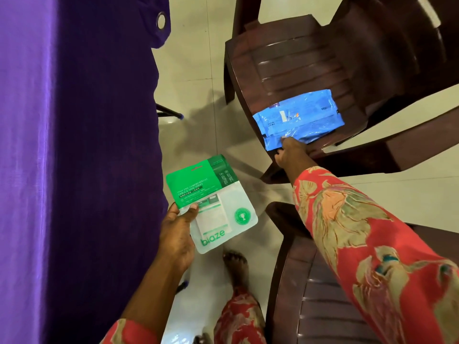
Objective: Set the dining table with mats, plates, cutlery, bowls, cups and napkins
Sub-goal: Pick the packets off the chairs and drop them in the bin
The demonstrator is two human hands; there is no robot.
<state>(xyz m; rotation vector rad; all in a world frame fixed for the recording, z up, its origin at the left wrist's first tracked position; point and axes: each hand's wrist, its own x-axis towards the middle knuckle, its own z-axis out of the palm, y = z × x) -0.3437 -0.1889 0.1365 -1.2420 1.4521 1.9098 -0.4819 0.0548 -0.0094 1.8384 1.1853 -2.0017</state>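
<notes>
Right hand (289, 151) outstretched, fingers pinching the near edge of a glossy blue plastic packet (299, 119) on a dark brown plastic chair (285, 58), left hand (176, 234) at seven o'clock gripping a green-and-white pouch (213, 202), purple tablecloth (74, 145) at nine o'clock.

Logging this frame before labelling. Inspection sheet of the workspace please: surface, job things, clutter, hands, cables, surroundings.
Surface: table under purple cloth, top not in view.
Job's things: nothing seen; no mats, plates, cutlery, bowls, cups or napkins.
Clutter: green and white pouch held in air; blue packet lying on brown chair seat.
Hands: left hand grips the pouch; right hand fingers at the blue packet's near edge, grip unclear.
Cables: nothing seen.
Surroundings: pale tiled floor, second brown chair nearer, bare foot.
</notes>
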